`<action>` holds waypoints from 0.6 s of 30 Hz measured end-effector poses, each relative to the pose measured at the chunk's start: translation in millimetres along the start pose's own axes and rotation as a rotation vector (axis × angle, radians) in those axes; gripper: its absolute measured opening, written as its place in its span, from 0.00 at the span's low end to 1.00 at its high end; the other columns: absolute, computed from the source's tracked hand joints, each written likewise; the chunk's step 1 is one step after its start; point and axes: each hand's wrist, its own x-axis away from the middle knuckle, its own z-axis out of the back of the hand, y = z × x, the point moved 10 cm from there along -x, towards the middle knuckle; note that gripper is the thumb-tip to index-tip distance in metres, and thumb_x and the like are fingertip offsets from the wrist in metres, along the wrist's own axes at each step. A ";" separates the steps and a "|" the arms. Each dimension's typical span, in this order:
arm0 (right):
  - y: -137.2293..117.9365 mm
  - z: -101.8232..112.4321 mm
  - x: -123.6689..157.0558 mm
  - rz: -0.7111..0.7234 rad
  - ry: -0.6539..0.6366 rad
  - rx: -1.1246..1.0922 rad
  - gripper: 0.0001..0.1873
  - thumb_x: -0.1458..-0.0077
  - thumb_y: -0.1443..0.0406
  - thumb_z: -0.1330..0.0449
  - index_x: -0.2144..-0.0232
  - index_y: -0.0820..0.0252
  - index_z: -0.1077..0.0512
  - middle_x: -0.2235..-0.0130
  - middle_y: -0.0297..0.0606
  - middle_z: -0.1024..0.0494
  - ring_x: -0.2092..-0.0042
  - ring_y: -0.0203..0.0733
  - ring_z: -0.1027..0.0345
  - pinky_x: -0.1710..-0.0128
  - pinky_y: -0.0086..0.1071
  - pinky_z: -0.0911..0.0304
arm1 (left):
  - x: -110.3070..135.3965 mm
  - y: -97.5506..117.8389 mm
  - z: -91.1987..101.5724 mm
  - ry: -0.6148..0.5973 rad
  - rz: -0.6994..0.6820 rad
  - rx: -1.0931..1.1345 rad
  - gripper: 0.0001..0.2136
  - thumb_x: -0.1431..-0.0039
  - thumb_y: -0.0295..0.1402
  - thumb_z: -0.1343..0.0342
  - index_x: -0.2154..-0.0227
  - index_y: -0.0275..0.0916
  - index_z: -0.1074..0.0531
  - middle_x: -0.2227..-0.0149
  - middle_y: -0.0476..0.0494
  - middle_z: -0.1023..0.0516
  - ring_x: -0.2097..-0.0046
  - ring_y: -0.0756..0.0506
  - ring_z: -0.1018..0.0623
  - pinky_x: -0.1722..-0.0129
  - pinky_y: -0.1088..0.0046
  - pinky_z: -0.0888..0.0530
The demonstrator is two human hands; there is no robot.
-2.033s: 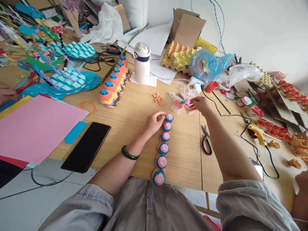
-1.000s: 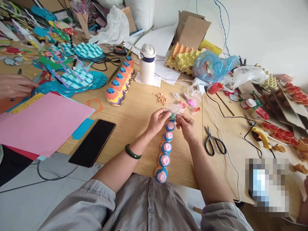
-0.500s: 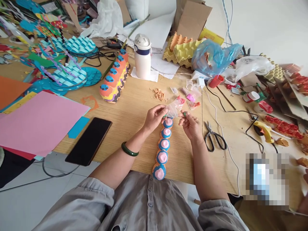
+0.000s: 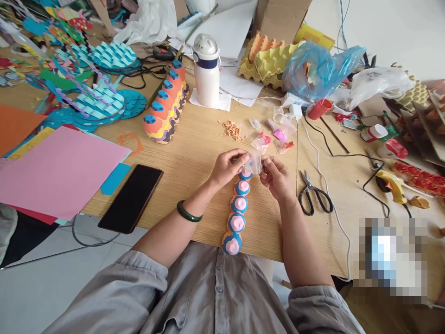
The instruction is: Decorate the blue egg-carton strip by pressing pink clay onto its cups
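Observation:
My left hand (image 4: pixel 226 167) and my right hand (image 4: pixel 278 177) meet over the far end of a caterpillar-shaped strip (image 4: pixel 237 211) of blue cups with pink tops, which lies on the wooden table (image 4: pixel 194 153). Both hands pinch a small clear plastic bag (image 4: pixel 255 162) between them, fingers closed on it. A green bangle (image 4: pixel 188 213) sits on my left wrist.
Black scissors (image 4: pixel 314 195) lie right of my right hand, a black phone (image 4: pixel 131 198) to the left beside pink paper (image 4: pixel 59 171). More small bags (image 4: pixel 274 138), a white bottle (image 4: pixel 206 69), an orange painted caterpillar (image 4: pixel 165 109), a glue gun (image 4: pixel 391 183) and egg trays (image 4: pixel 267 62) crowd the far side.
My right hand fetched a small clear bag from the pile at the far right and brought it to my left hand; both hands now pinch it close together.

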 end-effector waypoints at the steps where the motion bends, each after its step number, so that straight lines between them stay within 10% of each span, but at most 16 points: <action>1: 2.8 -3.8 0.8 -0.027 -0.034 0.019 0.22 0.56 0.47 0.26 0.70 0.56 0.25 0.78 0.27 0.34 0.79 0.28 0.48 0.85 0.23 0.56 | 0.2 1.1 -0.6 -0.007 -0.012 -0.019 0.16 0.46 0.47 0.36 0.68 0.37 0.22 0.77 0.52 0.30 0.78 0.56 0.35 0.79 0.79 0.37; 9: 8.5 -11.3 2.2 -0.027 -0.110 0.181 0.22 0.58 0.48 0.25 0.71 0.58 0.23 0.81 0.29 0.28 0.80 0.30 0.41 0.84 0.25 0.49 | 0.1 5.0 -1.2 -0.028 -0.102 -0.144 0.13 0.38 0.41 0.41 0.62 0.37 0.20 0.64 0.44 0.18 0.67 0.50 0.23 0.69 0.76 0.28; 14: -9.8 2.9 4.0 0.148 0.092 0.197 0.21 0.55 0.47 0.27 0.73 0.56 0.26 0.81 0.27 0.31 0.81 0.29 0.47 0.84 0.26 0.55 | 20.9 53.9 11.4 0.240 -0.451 -0.529 0.11 0.33 0.40 0.45 0.59 0.40 0.23 0.53 0.39 0.20 0.48 0.42 0.24 0.44 0.65 0.29; 18: -30.1 3.0 14.3 0.338 0.225 0.332 0.20 0.53 0.47 0.28 0.75 0.54 0.26 0.75 0.31 0.27 0.75 0.33 0.41 0.77 0.29 0.44 | 30.8 59.2 -10.4 0.146 -0.494 -0.707 0.11 0.34 0.44 0.44 0.65 0.41 0.28 0.62 0.43 0.21 0.57 0.44 0.25 0.50 0.67 0.28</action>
